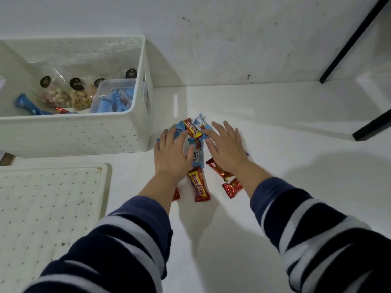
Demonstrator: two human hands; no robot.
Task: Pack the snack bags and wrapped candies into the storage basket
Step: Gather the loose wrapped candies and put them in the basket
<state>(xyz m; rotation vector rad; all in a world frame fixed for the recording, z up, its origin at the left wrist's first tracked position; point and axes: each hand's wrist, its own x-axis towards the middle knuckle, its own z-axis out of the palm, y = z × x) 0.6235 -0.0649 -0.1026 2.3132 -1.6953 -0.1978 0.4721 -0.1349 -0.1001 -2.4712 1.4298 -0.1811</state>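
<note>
White perforated lid flat on the table, nearer the viewer than the storage basket. Inside the basket, against its far wall: clear snack bags with dark round labels, standing in a row. At the basket's left front: a blue wrapped bar and a bit of red wrapper. In its right corner: a clear plastic tub holding blue wrappers.

Just right of the basket, on the table: a loose heap of wrapped candies, blue and red. Left hand palm down with fingers spread and lightly bent over the blue wrappers at the heap's basket side, resting on them; grip not plainly visible. Right hand flat, fingers straight and splayed, lying on the side of the heap away from the basket. Between the wrists: a red bar lying lengthwise, further red wrappers under the right forearm. Navy sleeves with white stripes on both arms.

Far right of the basket: black table legs against the white wall.
</note>
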